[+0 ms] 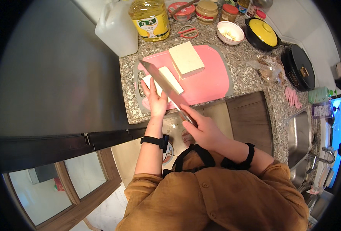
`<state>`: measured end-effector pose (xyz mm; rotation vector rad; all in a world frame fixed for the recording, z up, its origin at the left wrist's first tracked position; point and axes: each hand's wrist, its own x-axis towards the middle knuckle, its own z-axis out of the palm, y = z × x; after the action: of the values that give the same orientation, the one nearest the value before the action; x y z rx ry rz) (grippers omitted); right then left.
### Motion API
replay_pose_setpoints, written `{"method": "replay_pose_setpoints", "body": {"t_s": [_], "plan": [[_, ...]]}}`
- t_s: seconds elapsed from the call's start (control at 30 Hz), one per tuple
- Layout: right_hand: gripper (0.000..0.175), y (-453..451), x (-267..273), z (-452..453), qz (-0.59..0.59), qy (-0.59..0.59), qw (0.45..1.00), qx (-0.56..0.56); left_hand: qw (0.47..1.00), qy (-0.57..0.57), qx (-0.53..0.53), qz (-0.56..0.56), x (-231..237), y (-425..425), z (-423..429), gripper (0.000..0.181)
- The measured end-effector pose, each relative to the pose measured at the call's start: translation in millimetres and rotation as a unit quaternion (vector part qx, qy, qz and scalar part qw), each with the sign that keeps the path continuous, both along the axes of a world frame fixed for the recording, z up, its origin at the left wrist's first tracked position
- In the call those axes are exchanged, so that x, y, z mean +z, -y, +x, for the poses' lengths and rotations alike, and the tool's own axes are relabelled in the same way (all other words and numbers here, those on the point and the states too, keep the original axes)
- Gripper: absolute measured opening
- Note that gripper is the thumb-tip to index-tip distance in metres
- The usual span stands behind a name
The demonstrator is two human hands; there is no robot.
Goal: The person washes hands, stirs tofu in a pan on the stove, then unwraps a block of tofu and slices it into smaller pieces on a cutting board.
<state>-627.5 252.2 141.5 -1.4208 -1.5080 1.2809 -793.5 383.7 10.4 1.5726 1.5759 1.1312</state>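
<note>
My right hand [202, 125] grips the handle of a kitchen knife [163, 82], whose long blade slants up to the left over a flat slab of tofu [171, 80]. Fingers spread, my left hand [155, 98] rests on the left part of that slab, beside the blade. The blade hides some of the slab, so I cannot tell how deep it sits. A thicker block of tofu [187, 59] lies behind, on the same pink cutting board [212, 83] with a grey rim.
Behind the board are red-handled scissors [187, 32], an oil bottle [150, 21], a white plastic jug [117, 31] and a bowl [230, 32] with pale pieces. A yellow-lidded pot [263, 32], a plastic bag [268, 69] and a black appliance [298, 68] stand right, near the sink [299, 132].
</note>
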Motion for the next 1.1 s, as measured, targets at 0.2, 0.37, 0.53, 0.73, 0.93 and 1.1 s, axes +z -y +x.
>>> {"method": "replay_pose_setpoints", "body": {"t_s": [0.2,0.37,0.53,0.73,0.93,1.1], "plan": [[0.052,7,-7,-8,0.000,-0.010,1.000,0.000,0.992,-0.083,-0.028,0.086,2,4,-2,0.072],[0.053,8,-13,-12,0.030,-0.017,0.999,-0.013,0.987,-0.114,-0.045,0.105,9,1,0,0.074],[0.052,7,-14,-13,0.011,-0.003,1.000,-0.003,0.983,-0.141,-0.059,0.103,7,-2,-5,0.074],[0.051,5,-17,-14,0.007,-0.006,1.000,-0.002,0.982,-0.160,-0.054,0.085,3,-5,-3,0.071],[0.051,3,-20,-15,0.022,0.002,1.000,-0.002,0.972,-0.197,-0.090,0.087,9,-4,-3,0.058],[0.051,3,-18,-13,0.017,0.008,1.000,-0.002,0.956,-0.240,-0.125,0.110,11,-5,-4,0.051]]}}
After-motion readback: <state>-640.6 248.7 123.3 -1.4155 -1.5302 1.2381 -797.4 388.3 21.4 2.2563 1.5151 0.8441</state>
